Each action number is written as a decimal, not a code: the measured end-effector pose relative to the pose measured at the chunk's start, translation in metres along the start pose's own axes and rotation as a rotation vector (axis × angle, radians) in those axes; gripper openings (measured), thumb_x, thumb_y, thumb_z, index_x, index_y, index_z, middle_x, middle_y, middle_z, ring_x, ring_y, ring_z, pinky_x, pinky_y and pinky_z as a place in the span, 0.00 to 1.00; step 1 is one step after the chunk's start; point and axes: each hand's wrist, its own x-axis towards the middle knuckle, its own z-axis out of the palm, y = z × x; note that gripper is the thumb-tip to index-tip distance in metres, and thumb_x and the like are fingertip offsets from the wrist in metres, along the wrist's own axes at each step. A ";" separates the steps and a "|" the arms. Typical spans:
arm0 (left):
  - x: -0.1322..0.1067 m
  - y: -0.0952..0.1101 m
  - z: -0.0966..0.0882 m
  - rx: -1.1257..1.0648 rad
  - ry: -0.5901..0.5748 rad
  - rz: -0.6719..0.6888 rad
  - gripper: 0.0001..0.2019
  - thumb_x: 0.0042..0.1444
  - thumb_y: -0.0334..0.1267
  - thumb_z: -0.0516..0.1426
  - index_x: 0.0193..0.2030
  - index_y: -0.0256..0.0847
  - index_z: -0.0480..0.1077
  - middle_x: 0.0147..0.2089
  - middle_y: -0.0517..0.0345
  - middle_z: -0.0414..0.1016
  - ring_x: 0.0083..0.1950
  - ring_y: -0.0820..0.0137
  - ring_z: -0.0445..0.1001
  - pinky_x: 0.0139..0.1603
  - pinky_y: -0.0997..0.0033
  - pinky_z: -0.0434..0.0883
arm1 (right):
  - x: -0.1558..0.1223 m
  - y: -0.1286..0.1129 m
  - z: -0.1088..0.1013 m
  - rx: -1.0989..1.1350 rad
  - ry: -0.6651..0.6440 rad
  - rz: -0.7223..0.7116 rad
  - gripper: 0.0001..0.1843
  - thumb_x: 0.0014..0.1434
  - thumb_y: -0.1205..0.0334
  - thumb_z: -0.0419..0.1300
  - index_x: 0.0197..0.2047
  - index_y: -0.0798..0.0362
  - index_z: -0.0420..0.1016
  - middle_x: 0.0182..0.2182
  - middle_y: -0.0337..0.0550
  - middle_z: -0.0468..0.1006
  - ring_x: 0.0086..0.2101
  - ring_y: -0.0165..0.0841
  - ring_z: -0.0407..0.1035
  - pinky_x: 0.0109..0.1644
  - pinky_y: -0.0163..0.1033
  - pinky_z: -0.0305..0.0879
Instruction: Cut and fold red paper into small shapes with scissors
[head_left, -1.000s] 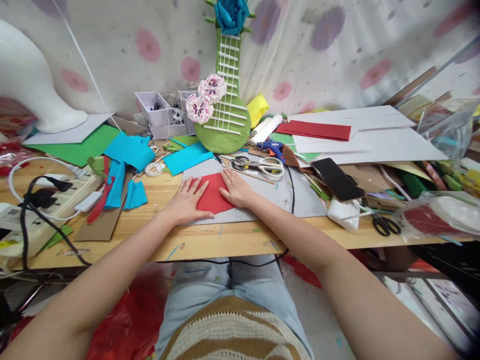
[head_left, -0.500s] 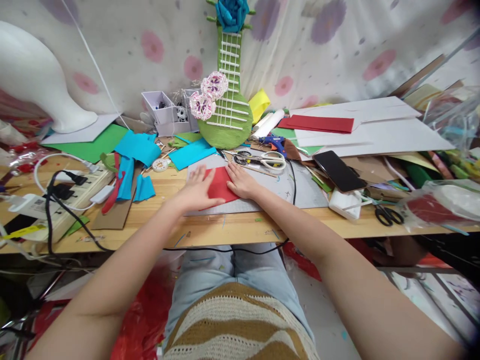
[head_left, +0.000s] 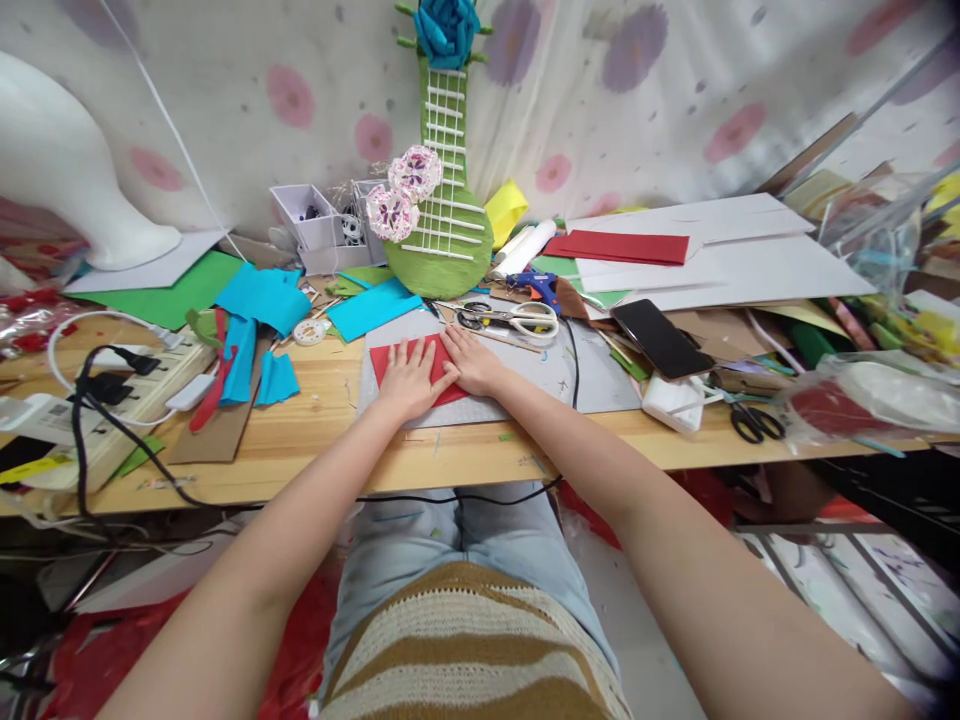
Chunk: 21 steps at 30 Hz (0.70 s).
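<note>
A piece of red paper [head_left: 385, 358] lies on a grey cutting mat [head_left: 555, 378] at the middle of the wooden table [head_left: 315, 440]. My left hand [head_left: 411, 378] lies flat on the red paper with its fingers spread. My right hand [head_left: 470, 362] rests open beside it, pressing the paper's right edge. The two hands almost touch. Much of the paper is hidden under them.
White-handled scissors [head_left: 517, 318] and a blue glue gun [head_left: 538, 287] lie just behind the mat. A black phone [head_left: 658, 338] and black scissors [head_left: 752, 421] are to the right. A power strip [head_left: 112, 400] with cables sits left. Blue paper scraps [head_left: 262, 300] and a green paper guitar [head_left: 442, 220] stand behind.
My left hand has slid from the paper's left side onto its middle, closer to my right hand. The paper now lies squarer on the mat.
</note>
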 end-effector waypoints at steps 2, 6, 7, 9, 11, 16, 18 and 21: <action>-0.006 -0.007 0.000 0.009 0.019 -0.032 0.42 0.57 0.64 0.35 0.69 0.33 0.48 0.71 0.45 0.45 0.70 0.46 0.39 0.66 0.45 0.40 | 0.000 -0.001 -0.002 0.001 -0.011 0.008 0.35 0.63 0.57 0.44 0.66 0.74 0.48 0.66 0.64 0.44 0.66 0.45 0.36 0.68 0.48 0.35; -0.017 -0.020 0.002 0.007 0.047 -0.045 0.44 0.55 0.66 0.37 0.68 0.34 0.49 0.71 0.43 0.44 0.70 0.46 0.39 0.66 0.46 0.41 | 0.000 -0.004 -0.003 0.002 -0.011 0.016 0.35 0.63 0.57 0.44 0.66 0.73 0.48 0.66 0.63 0.44 0.66 0.44 0.37 0.68 0.47 0.35; -0.018 -0.022 0.002 0.005 0.050 -0.043 0.44 0.54 0.67 0.38 0.68 0.35 0.49 0.71 0.43 0.45 0.70 0.46 0.39 0.66 0.47 0.42 | 0.000 -0.004 -0.003 0.000 -0.007 0.015 0.35 0.63 0.57 0.44 0.66 0.73 0.49 0.66 0.62 0.44 0.66 0.44 0.37 0.68 0.48 0.35; -0.020 -0.024 0.002 0.004 0.050 -0.043 0.45 0.53 0.68 0.39 0.68 0.36 0.49 0.71 0.44 0.45 0.70 0.46 0.39 0.67 0.48 0.42 | -0.001 -0.004 -0.003 -0.007 0.001 0.015 0.34 0.63 0.57 0.44 0.66 0.72 0.49 0.66 0.61 0.45 0.66 0.44 0.37 0.68 0.49 0.36; -0.022 -0.025 0.001 0.005 0.047 -0.066 0.45 0.53 0.68 0.39 0.68 0.37 0.49 0.71 0.44 0.45 0.70 0.46 0.39 0.67 0.48 0.42 | -0.001 -0.004 -0.003 -0.010 0.000 0.019 0.34 0.63 0.57 0.44 0.66 0.71 0.49 0.66 0.60 0.45 0.66 0.44 0.37 0.68 0.48 0.36; -0.031 -0.034 0.000 -0.004 0.064 -0.145 0.48 0.52 0.69 0.38 0.69 0.32 0.46 0.70 0.39 0.44 0.71 0.48 0.39 0.66 0.48 0.44 | 0.000 -0.003 -0.003 -0.015 -0.019 0.027 0.34 0.63 0.56 0.43 0.66 0.71 0.48 0.66 0.60 0.43 0.66 0.43 0.37 0.68 0.48 0.36; -0.035 -0.039 -0.002 -0.004 0.067 -0.145 0.48 0.52 0.69 0.38 0.69 0.30 0.44 0.70 0.38 0.43 0.71 0.50 0.40 0.67 0.50 0.45 | 0.000 -0.002 -0.003 -0.019 -0.029 0.024 0.35 0.63 0.56 0.43 0.66 0.72 0.48 0.66 0.60 0.43 0.66 0.44 0.37 0.68 0.48 0.35; -0.039 -0.042 -0.005 0.011 0.045 -0.129 0.48 0.53 0.68 0.38 0.69 0.29 0.42 0.70 0.37 0.43 0.71 0.51 0.40 0.67 0.52 0.44 | 0.000 -0.003 -0.004 -0.033 -0.032 0.034 0.35 0.63 0.56 0.43 0.67 0.71 0.48 0.66 0.60 0.43 0.66 0.44 0.37 0.68 0.47 0.35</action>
